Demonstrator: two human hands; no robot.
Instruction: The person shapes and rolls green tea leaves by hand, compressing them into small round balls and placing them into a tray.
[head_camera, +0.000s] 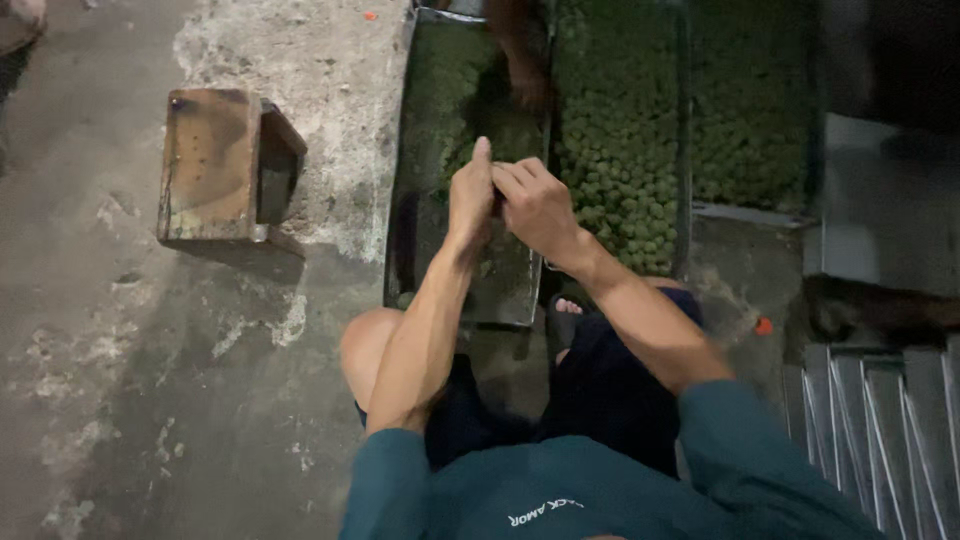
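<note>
The person sits low on a concrete floor and looks down at both hands. The left hand and the right hand are held close together and touch each other, just above a long metal tray. The left hand's fingers point up and away. The right hand's fingers curl in toward the left hand, and something small and dark sits between the two hands (too small and hidden to tell what it is). I cannot tell for sure how tight either hand is closed on it.

The long metal tray lies right in front of the person's knees and is mostly bare at its near end. To the right of it sit more trays packed full of little round green balls. At the far end of the trays another person's hand reaches down among the green balls.

To the left, well apart from the hands, a rusty brown metal box stands on the floor. Near the right corner lie some shiny metal bars.
</note>
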